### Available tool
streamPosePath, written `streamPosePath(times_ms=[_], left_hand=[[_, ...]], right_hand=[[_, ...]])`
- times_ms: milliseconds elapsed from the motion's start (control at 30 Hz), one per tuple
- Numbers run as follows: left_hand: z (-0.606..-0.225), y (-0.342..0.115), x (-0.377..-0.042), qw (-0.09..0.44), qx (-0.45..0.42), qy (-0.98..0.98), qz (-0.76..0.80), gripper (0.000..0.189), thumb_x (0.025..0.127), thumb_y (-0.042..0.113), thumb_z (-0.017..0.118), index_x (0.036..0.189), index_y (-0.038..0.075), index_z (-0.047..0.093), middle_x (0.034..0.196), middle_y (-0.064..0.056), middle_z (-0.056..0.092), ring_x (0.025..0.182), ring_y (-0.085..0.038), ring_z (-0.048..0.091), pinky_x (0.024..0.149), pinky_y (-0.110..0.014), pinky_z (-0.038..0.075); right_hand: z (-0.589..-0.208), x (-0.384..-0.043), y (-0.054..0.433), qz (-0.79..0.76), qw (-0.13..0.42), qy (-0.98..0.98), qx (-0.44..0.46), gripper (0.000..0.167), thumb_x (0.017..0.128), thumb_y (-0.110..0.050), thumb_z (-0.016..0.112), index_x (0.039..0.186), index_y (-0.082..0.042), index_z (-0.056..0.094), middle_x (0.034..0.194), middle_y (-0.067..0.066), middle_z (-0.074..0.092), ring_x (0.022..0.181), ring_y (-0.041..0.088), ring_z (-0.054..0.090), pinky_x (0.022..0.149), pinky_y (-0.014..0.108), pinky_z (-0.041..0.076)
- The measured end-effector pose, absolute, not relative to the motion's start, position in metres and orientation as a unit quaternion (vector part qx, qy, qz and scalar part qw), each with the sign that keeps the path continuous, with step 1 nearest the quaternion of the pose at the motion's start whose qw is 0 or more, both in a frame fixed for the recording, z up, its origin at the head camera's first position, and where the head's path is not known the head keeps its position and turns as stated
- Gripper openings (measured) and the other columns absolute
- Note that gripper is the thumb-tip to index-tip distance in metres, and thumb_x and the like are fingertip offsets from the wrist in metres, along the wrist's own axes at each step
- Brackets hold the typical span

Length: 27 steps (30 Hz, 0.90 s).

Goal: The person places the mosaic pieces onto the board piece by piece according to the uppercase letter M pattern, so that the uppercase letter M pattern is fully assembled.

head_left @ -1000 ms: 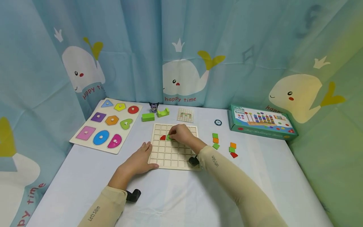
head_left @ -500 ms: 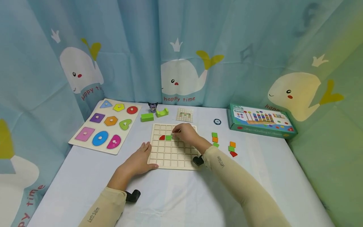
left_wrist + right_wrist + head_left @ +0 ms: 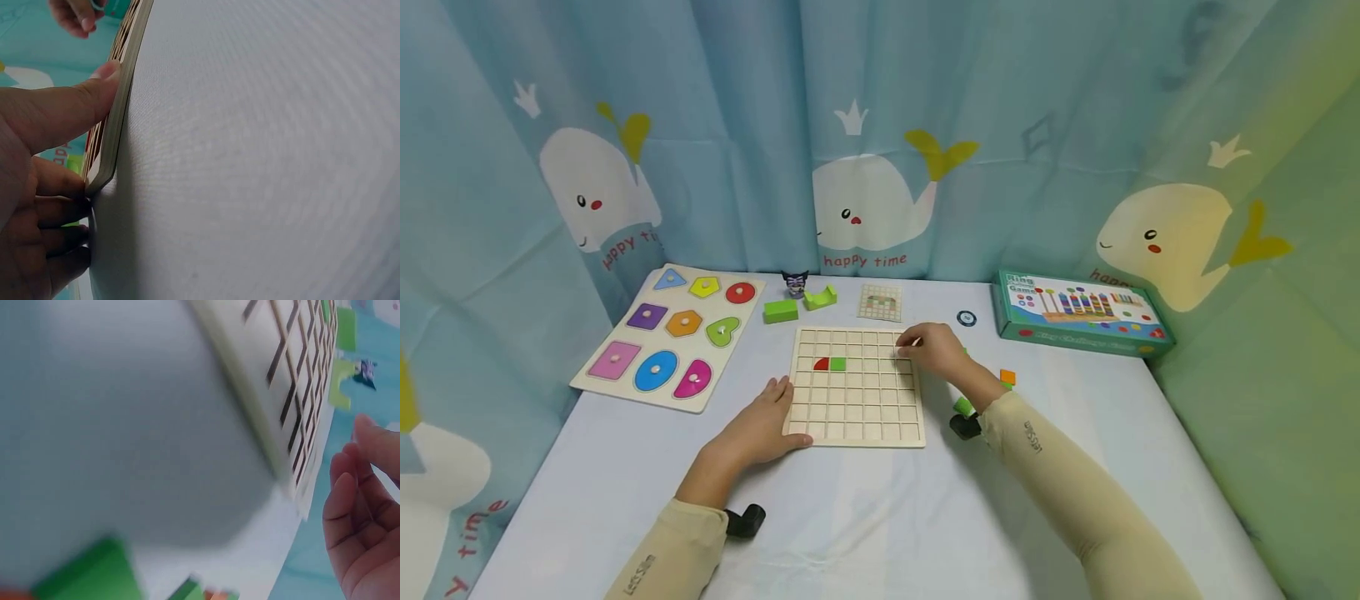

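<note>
A pale wooden grid board (image 3: 857, 408) lies flat on the table. In its upper left cells sit a red quarter-round piece (image 3: 822, 364) and a green square piece (image 3: 838, 364), side by side. My left hand (image 3: 762, 425) rests at the board's near left corner, thumb on the near rim and fingers along the left side. Over the board's right edge is my right hand (image 3: 934, 348), its fingers loosely bent. Nothing shows between its thumb and fingertips in the right wrist view. Green pieces (image 3: 964, 407) and an orange piece (image 3: 1007, 377) lie right of the board, partly hidden by the right arm.
A shape puzzle board (image 3: 673, 337) lies at the left. Behind the grid board are a green block (image 3: 781, 312), a green curved block (image 3: 821, 297), a small figure (image 3: 795, 284) and a pattern card (image 3: 880, 302). A round chip (image 3: 966, 318) and game box (image 3: 1082, 317) are to the right.
My right hand has let go of the green square piece beside the red one and moved right to the board's edge. The left hand keeps its place on the board. The head view has shifted slightly.
</note>
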<state>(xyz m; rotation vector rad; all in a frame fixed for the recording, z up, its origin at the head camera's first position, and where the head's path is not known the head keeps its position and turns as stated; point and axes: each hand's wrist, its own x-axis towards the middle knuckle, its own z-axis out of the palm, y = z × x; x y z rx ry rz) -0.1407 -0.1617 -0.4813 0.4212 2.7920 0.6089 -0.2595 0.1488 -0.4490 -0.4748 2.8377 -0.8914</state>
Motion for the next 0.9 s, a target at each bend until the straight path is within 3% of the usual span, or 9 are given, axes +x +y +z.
streamPosePath(times_ms=[533,900], left_hand=[[-0.483,-0.163,-0.14,0.129,0.15,0.957,0.212,0.099,0.087,0.043,0.077,0.152,-0.013,0.027,0.161,-0.027,0.022,0.15,-0.043,0.017,0.118,-0.051,0.025],[-0.48,-0.163,-0.14,0.132,0.146,0.958,0.211,0.099,0.088,0.043,0.076,0.152,-0.013,0.026,0.162,-0.026,0.021,0.151,-0.042,0.016,0.119,-0.051,0.025]], right_hand=[[-0.447,-0.246,0.215,-0.303,0.071,0.946,-0.095,0.02,0.096,-0.015,0.07,0.111,-0.003,0.075,0.102,0.01,0.071,0.077,0.024,0.064,0.065,0.032,0.054],[-0.45,-0.235,0.254,-0.301,0.056,0.95,-0.057,0.02,0.096,-0.018,0.071,0.11,-0.005,0.076,0.111,0.012,0.07,0.092,0.028,0.06,0.074,0.037,0.054]])
